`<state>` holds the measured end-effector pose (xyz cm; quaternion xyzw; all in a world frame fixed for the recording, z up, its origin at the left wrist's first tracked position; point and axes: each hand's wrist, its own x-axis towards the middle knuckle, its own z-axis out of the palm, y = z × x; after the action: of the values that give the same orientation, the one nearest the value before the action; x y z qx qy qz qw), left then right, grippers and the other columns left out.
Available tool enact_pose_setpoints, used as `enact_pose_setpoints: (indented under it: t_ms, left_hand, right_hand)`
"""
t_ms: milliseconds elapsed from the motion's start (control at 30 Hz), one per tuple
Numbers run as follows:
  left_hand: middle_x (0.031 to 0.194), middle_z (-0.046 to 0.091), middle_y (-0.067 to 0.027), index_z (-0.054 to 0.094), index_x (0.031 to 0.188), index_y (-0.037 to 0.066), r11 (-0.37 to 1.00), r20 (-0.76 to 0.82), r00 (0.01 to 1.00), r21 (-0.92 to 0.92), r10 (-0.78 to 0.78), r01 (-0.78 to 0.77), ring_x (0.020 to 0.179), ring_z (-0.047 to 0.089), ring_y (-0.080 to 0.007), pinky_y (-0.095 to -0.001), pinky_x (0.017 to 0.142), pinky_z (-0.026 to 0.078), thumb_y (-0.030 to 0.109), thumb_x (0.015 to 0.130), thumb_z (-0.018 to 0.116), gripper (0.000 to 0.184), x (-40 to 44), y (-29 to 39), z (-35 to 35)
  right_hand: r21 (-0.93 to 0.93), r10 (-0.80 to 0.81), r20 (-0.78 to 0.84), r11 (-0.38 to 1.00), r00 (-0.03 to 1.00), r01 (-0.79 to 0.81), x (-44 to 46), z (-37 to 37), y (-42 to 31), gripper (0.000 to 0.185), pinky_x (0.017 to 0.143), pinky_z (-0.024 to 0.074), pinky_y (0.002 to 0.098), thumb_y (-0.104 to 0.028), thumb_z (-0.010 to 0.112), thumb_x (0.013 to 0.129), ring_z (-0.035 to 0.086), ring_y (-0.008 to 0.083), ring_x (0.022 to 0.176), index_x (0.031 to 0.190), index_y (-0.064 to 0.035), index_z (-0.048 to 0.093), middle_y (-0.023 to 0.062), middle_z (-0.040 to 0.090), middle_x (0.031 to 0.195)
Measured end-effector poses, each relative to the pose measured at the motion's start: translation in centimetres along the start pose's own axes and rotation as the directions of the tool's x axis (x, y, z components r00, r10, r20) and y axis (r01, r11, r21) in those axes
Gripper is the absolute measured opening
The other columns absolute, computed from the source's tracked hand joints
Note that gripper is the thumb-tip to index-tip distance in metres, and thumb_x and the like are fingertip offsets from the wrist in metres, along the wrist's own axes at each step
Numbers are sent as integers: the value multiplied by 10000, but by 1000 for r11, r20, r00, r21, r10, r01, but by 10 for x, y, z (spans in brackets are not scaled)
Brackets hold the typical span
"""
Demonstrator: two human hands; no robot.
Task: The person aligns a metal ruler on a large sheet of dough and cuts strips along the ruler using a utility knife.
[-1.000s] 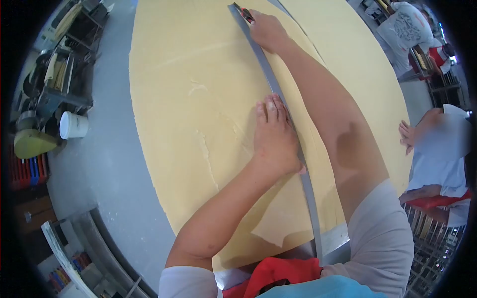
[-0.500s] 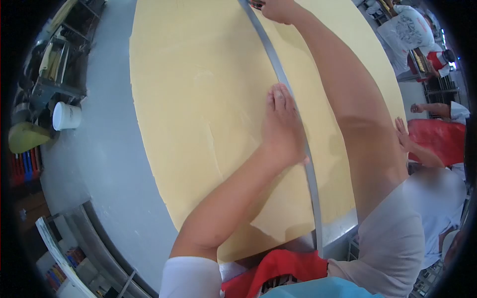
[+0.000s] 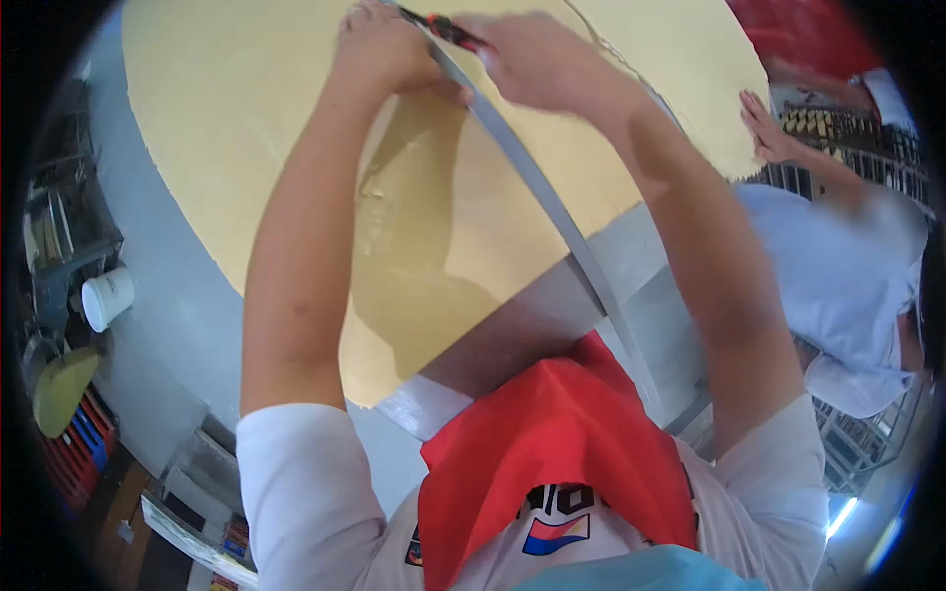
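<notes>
A large pale yellow sheet, dough-like in look (image 3: 197, 128), covers the table in front of me. A long grey metal straightedge (image 3: 527, 167) lies across it and runs past its near edge toward my body. My left hand (image 3: 389, 49) presses down on the sheet along the left side of the straightedge, fingers forward and thumb spread out. Closed around a cutter knife with a black and red handle (image 3: 451, 30), my right hand (image 3: 542, 59) is just right of the straightedge; the blade tip sits close to my left fingers. A cut line shows in the sheet to the right.
A co-worker's hand (image 3: 769, 128) rests on the sheet's right edge. That person's white garment (image 3: 818, 286) is close on my right. A metal table edge (image 3: 512, 325) is before my red apron (image 3: 562, 424). A white bucket (image 3: 106, 297) stands at the left.
My left hand has slid forward along the straightedge, closer to my right hand. The knife has come fully into view. The view has tilted toward my body, and a cut line now shows at right.
</notes>
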<state>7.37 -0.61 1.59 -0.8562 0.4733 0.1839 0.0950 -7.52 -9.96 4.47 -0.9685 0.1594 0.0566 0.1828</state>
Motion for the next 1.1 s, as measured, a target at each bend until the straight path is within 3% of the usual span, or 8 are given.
enact_pose_setpoints:
  t_ms: [200, 367, 567, 667, 900, 967, 1067, 1100]
  left_hand:
    - [1573, 395, -300, 469, 1473, -81, 967, 56, 994, 235, 93, -103, 1494, 313, -424, -462, 1220, 248, 788, 598, 800, 1277, 7, 7, 1]
    - [1296, 694, -181, 732, 1266, 127, 981, 3, 994, 157, 112, -111, 1252, 619, -337, -426, 1077, 458, 704, 552, 891, 932, 14, 11, -2]
    - [1260, 722, -115, 750, 1241, 194, 956, 227, 970, 252, 91, -148, 1161, 643, -291, -389, 1016, 491, 580, 681, 882, 693, 16, 36, 10]
    - [1220, 741, -91, 752, 1234, 198, 941, 114, 943, 93, 314, -325, 1121, 654, -269, -394, 987, 503, 486, 729, 875, 595, 8, 29, 16]
    - [1277, 714, -117, 736, 1252, 137, 934, 249, 928, 158, 277, -321, 1170, 627, -270, -384, 1014, 485, 341, 765, 873, 545, 20, 34, 13]
    - [1365, 656, -157, 655, 1356, 89, 892, 335, 831, -81, 444, -444, 1249, 589, -300, -394, 1070, 458, 304, 825, 827, 598, 51, 8, 30]
    - [1358, 652, -164, 719, 1268, 99, 953, 195, 980, 286, 40, -96, 1289, 578, -346, -445, 1063, 471, 707, 534, 873, 966, 38, 25, 28]
    - [1249, 719, -120, 728, 1259, 178, 937, 46, 990, 321, 134, -141, 1185, 645, -330, -468, 1014, 504, 704, 580, 856, 868, 44, 11, 38]
  right_hand:
    - [162, 116, 53, 979, 992, -123, -176, 27, 3, 492, 750, 495, 544, -66, 516, 957, 641, 469, 836, 1449, -82, 504, 258, 682, 921]
    - [80, 168, 150, 980, 974, -181, -292, 38, 8, 578, 759, 492, 524, -36, 531, 932, 641, 430, 866, 1503, -73, 451, 215, 690, 1020]
    - [134, 89, -67, 988, 994, -79, -329, 66, 24, 600, 774, 517, 503, -44, 540, 926, 653, 407, 858, 1517, -87, 449, 197, 677, 926]
    - [139, 134, -38, 982, 990, -127, -338, 74, 24, 608, 780, 523, 500, -49, 533, 932, 659, 403, 864, 1530, -107, 437, 183, 681, 944]
    - [40, 244, 127, 967, 961, -251, -375, 63, 13, 642, 807, 553, 461, -74, 591, 915, 689, 365, 958, 1532, -173, 447, 176, 690, 1070]
    - [40, 249, 43, 967, 968, -250, -425, 63, 9, 639, 845, 543, 465, -82, 586, 927, 676, 372, 1023, 1541, -173, 433, 208, 667, 1218]
    - [299, 392, 83, 867, 916, -398, -490, 72, 8, 611, 966, 501, 509, -120, 559, 962, 618, 393, 1178, 1552, -148, 403, 227, 596, 1381]
    - [332, 422, -34, 860, 906, -388, -510, 86, 13, 598, 1009, 482, 522, -143, 551, 976, 594, 399, 1231, 1553, -137, 393, 221, 584, 1404]
